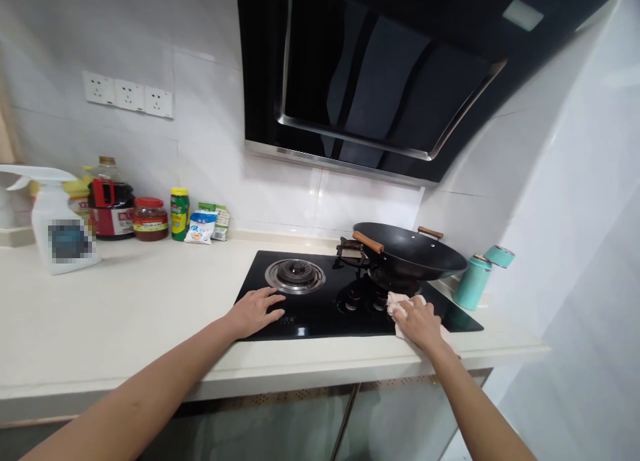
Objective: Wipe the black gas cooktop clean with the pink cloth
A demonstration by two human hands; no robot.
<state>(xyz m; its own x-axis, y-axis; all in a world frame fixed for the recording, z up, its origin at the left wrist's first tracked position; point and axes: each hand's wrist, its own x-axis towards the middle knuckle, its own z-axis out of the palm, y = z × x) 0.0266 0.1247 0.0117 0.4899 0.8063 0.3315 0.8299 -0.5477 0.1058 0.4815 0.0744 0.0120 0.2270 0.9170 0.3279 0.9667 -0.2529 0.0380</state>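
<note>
a person's right hand (419,321), fingers bent over a cloth (397,299), holds it against the black cooktop (320,322) in front of the wok (413,255), seemingly to keep it bunched; the left hand (254,312), fingers spread, rests near the left burner (296,274), likely for balance. the cloth looks pinkish-white, crumpled.

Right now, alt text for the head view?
A person's right hand holds a pale cloth against a black stovetop, while the left hand, fingers spread, is at its left edge. A black wok with wooden handles sits on the right; a white spray bottle stands far left.
</note>
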